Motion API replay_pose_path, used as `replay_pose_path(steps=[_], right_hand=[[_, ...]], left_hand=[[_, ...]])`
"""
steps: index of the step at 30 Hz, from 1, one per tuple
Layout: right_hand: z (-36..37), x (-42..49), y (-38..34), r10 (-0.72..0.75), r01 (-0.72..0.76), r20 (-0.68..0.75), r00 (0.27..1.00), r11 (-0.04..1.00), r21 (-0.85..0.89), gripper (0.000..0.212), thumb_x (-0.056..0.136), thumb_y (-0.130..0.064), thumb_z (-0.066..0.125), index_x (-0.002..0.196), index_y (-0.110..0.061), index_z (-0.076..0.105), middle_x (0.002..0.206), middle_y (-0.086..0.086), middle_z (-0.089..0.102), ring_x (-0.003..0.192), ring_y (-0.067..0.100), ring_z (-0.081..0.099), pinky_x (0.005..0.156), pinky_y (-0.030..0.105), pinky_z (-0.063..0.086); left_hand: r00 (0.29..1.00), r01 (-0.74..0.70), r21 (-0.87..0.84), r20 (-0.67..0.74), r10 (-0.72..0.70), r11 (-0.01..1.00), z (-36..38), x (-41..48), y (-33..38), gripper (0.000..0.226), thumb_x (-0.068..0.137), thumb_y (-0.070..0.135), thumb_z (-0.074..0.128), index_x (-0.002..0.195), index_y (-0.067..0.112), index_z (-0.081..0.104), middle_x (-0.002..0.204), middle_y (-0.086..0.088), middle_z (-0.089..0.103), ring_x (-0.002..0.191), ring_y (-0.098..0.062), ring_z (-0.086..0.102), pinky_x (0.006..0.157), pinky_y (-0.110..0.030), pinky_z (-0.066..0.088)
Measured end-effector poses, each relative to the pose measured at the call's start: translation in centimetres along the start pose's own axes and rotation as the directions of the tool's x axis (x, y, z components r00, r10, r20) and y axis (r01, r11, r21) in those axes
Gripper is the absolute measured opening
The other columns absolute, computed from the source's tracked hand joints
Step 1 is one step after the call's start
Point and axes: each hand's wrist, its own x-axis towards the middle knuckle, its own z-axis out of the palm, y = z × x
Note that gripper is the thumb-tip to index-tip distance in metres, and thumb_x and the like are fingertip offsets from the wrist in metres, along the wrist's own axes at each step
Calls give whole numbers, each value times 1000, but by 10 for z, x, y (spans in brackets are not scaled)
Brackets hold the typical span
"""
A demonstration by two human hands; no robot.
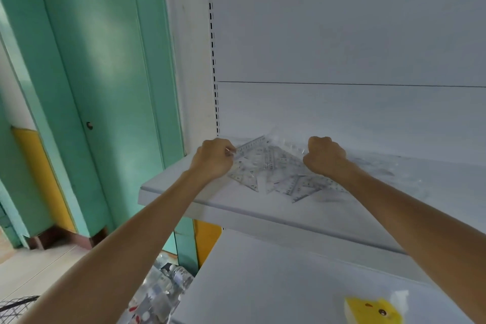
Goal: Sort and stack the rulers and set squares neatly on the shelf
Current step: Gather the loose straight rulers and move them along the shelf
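Shelf (181, 193) holds set squares (280, 166) — left hand (213, 158) pinches ruler (251, 144); right hand (324, 156) — grip unclear.

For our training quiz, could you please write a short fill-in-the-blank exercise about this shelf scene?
1. The left hand pinches the end of a clear ____.
2. The yellow item lies one level ____ the shelf holding the set squares.
3. The green door stands to the ____ of that shelf.
Missing words: ruler; below; left.
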Motion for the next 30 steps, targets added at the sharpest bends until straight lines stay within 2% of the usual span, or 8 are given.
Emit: replay_pose_path(steps=[3,7,10,13,18,23,26,30], right_hand=[[0,-10,4,9,-8,-31,999,1000,20,18,86,-10,43,68,-8,43,76,9,52,58,15,42,51,23,29],[-1,-27,18,-25,25,-14,1000,1000,-14,29,92,-30,51,102,-3,52,109,15,47,82,25,49,67,27,36],[-4,-42,41,14,-11,-75,997,999,35,23,95,-22,45,84,-3,51,102,17,51,81,29,52,67,29,39],[-11,-58,69,127,-130,-113,985,991,-15,21,93,-5,37,99,-5,57,98,13,60,81,28,57,70,30,43],[-32,-78,125,261,-265,-203,944,964,10,28,86,-2,37,108,-11,51,99,12,60,77,26,52,68,30,40],[-50,-98,191,331,-344,-275,903,939,0,30,88,-29,50,111,-12,59,110,9,62,98,30,59,70,29,36],[-64,-118,236,357,-381,-279,892,924,-36,37,84,-37,59,111,-11,60,111,9,61,98,29,59,69,28,37],[-90,-150,299,400,-418,-260,879,908,-17,35,89,-35,54,116,-13,59,118,8,60,106,29,57,76,32,41]], left_hand=[[999,1,-156,51,7,988,-2,-6,2,24,89,10,56,108,21,62,86,-3,66,71,-16,66,70,-28,52],[995,1,-235,100,23,972,5,-13,12,22,90,16,54,111,21,57,77,6,63,59,-7,63,63,-22,48],[994,-66,-231,64,83,971,17,-16,27,28,85,31,62,111,21,59,78,8,56,66,-3,54,58,-16,41],[985,-132,-280,69,157,951,33,-21,49,33,78,37,70,106,25,59,76,10,54,66,-1,51,49,-15,40],[956,-249,-302,74,283,920,59,-24,93,34,75,36,72,105,24,62,73,14,54,62,-3,51,66,-26,45],[892,-396,-275,109,438,876,85,-30,144,34,76,44,69,106,28,63,74,14,57,62,0,50,56,-19,37],[868,-425,-269,151,473,865,106,-36,184,36,81,47,63,111,28,61,79,13,59,70,-8,57,64,-21,44],[830,-489,-245,167,533,837,138,-49,250,37,87,46,56,118,26,57,91,10,59,84,-10,56,79,-27,43]])
